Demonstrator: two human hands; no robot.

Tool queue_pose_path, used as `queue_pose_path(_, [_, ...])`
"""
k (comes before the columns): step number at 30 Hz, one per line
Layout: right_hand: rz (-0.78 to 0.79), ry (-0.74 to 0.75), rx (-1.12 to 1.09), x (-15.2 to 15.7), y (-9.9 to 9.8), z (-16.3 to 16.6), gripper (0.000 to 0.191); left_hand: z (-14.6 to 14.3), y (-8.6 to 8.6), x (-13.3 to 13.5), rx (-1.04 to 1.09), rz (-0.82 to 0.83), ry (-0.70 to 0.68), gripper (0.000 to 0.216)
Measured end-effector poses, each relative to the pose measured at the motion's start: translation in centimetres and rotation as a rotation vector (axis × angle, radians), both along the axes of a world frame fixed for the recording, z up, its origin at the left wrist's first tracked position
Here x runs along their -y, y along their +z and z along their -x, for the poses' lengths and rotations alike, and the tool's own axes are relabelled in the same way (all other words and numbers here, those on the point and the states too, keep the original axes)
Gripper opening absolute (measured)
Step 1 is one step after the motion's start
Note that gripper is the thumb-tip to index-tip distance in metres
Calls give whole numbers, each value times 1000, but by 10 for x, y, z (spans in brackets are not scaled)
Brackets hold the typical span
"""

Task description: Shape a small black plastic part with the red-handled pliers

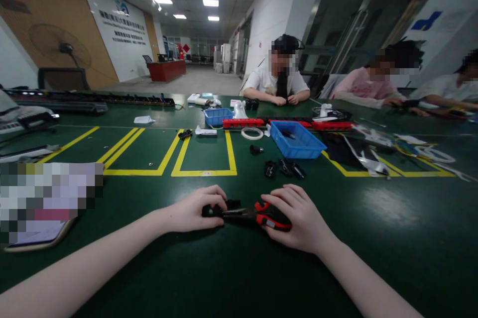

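On the green table (239, 268), my right hand (298, 216) is closed around the red and black handles of a pair of long-nose pliers (242, 213). The plier jaws point left and reach a small black part (212, 210). My left hand (197, 211) grips that part between thumb and fingers, which hide some of it. Whether the jaws clamp the part or only touch it, I cannot tell. Beyond my hands lie several small black pieces (284, 168) and a black cylindrical piece (256, 149).
A blue bin (297, 141) stands beyond my right hand, with a smaller blue bin (218, 117) farther back. Red strips (242, 123) and a white ring (252, 133) lie nearby. At left is a phone-like device (48, 208). Several people sit across the table.
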State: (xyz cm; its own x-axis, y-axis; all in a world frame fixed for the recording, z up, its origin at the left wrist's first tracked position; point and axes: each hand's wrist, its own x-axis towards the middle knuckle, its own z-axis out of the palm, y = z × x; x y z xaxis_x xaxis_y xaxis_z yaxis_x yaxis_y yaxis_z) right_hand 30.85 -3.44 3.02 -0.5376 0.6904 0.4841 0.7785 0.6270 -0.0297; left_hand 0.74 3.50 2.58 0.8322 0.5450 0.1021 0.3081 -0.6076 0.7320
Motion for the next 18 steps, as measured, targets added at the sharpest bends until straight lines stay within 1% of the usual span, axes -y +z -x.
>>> queue_pose_path(3, [-14, 9, -2, -1, -1, -1, 46, 0, -1, -1, 6, -4, -13, 17])
queue_pose_path(9, [-98, 46, 1, -3, 0, -3, 45, 0, -3, -2, 16, -33, -14, 17])
queue_pose_path(18, [-122, 35, 10, -2, 0, 5, 45, 2, -1, 0, -5, -86, -18, 16])
